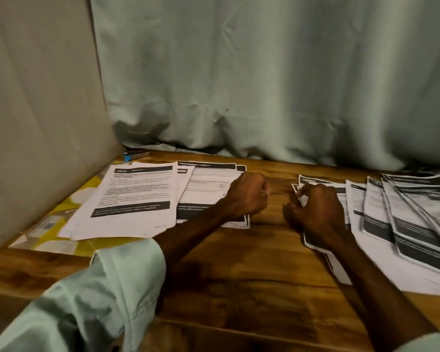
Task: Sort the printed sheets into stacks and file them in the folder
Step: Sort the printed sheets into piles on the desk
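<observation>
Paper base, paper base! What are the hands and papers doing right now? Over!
Left hand fisted on left stack. Right hand pinching fanned sheets. Blue stapler far back, clear. Over.

Left hand (247,194) fisted, right hand (318,212) curled

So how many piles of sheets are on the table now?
3: the left pile; the middle pile, overlapping it, under the left hand; the fanned pile under the right hand. Sheets beneath may be hidden.

Head camera looks forward and down, close over the table (239,275), facing the curtain (264,72).
</observation>
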A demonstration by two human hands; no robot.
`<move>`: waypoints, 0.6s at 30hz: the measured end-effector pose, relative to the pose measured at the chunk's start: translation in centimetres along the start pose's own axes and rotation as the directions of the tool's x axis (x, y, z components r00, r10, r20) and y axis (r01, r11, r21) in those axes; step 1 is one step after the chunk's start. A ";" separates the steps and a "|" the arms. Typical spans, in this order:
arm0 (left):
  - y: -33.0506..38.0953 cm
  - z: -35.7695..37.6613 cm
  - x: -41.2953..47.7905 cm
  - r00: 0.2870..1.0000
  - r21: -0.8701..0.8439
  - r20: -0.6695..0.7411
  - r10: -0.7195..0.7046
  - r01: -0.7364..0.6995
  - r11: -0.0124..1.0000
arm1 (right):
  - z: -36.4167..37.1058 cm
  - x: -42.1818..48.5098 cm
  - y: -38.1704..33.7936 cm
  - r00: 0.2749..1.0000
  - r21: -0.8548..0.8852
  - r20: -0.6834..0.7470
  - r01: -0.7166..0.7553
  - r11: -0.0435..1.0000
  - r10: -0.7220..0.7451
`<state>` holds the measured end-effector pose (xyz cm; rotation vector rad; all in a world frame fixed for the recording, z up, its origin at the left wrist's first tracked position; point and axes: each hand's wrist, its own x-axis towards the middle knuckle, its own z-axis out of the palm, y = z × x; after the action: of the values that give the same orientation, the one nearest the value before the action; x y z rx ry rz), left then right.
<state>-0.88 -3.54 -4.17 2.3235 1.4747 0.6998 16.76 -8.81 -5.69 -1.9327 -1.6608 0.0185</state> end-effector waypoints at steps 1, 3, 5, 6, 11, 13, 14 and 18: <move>1.5 0.5 0.1 1.000 -0.026 0.014 0.019 -0.018 0.999 | -0.2 -0.1 0.8 0.999 -0.072 0.017 -0.026 0.997 0.028; 1.7 3.7 2.1 0.998 -0.059 0.065 0.016 -0.012 0.998 | -0.2 -0.1 1.9 0.994 -0.136 0.062 -0.077 0.988 0.086; -4.8 11.5 9.5 0.994 -0.025 0.104 0.024 -0.022 0.999 | -0.2 0.0 2.3 0.991 -0.131 0.085 -0.090 0.987 0.101; -5.9 13.6 11.1 0.988 0.039 0.145 -0.054 0.049 0.998 | -0.2 0.2 2.4 0.992 -0.141 0.084 -0.081 0.987 0.094; 6.8 3.3 1.0 0.998 -0.053 0.026 0.056 -0.054 0.997 | -0.6 1.2 1.9 0.992 -0.258 0.115 -0.020 0.966 0.051; 5.4 5.2 2.2 0.984 0.062 -0.005 0.177 -0.176 0.982 | -0.4 1.8 1.8 0.990 -0.314 0.131 -0.004 0.949 0.047; 3.5 7.7 3.3 0.990 -0.053 0.062 0.123 -0.120 0.991 | -0.2 2.0 1.7 0.991 -0.323 0.130 0.003 0.946 0.042; 1.7 8.8 3.9 0.997 -0.174 0.045 0.065 -0.057 0.983 | 0.6 2.1 1.6 0.997 -0.231 0.066 -0.011 0.973 0.027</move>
<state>6.63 -0.70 -9.69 2.2455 1.2726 0.7480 18.47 -6.72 -6.12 -2.1412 -1.7553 -0.1068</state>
